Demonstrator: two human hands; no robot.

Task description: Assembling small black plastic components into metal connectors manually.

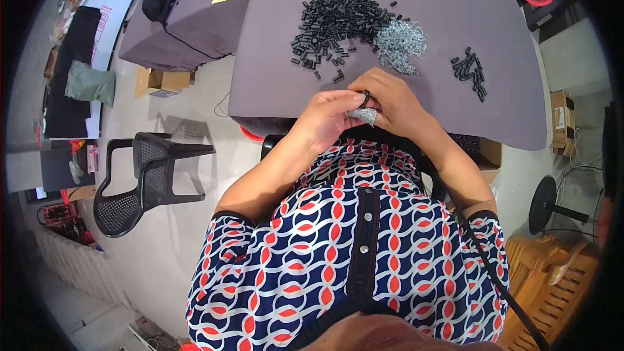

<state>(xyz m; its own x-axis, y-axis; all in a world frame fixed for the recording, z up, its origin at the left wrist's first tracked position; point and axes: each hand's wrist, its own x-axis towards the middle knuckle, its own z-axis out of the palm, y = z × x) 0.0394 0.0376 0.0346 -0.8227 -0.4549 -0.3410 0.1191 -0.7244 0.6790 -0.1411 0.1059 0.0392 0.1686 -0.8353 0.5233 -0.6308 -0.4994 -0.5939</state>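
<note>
Pinching small black piece (365, 98); hands (325, 116) curled nearly closed, cradling shiny silver bits (365, 116)

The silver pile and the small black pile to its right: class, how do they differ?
The silver pile is shiny; the small black pile, dark. The silver pile meets the larger black pile; the small black pile lies apart. Both rest on the table.

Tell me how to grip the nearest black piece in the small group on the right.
Probably pinch the black piece across its near end, coming from the near edge of the table: it is short and slim, and that end points free of the group, while its far end lies close to others.
</note>
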